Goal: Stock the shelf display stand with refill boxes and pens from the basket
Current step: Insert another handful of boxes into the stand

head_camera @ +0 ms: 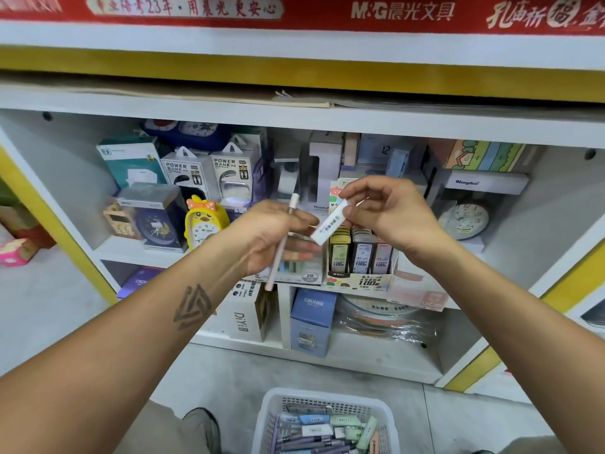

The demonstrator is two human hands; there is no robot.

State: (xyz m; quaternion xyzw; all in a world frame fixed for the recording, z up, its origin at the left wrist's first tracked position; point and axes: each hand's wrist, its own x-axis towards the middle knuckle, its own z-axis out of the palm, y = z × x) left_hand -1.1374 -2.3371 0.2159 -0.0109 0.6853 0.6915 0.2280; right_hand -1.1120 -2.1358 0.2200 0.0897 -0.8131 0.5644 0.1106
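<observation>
Two hands meet before the display stand (pixel 360 276): the left hand (pixel 271 237) grips a pink pen (pixel 282 244) near upright, the right hand (pixel 389 211) pinches a white refill box (pixel 329 226) slanting up-right.

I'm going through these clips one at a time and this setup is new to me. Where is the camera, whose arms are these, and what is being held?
There is no machine here: a person wears one wide-angle camera on the head, looking forward and down, so both arms reach in from below. The left hand grips a pale pink pen, which runs slantwise through its fingers. The right hand pinches a small white refill box. Behind the hands is a white shelf crowded with clocks, power bank boxes and a display stand of refill boxes. On the floor below, a white basket holds more boxes and pens.
</observation>
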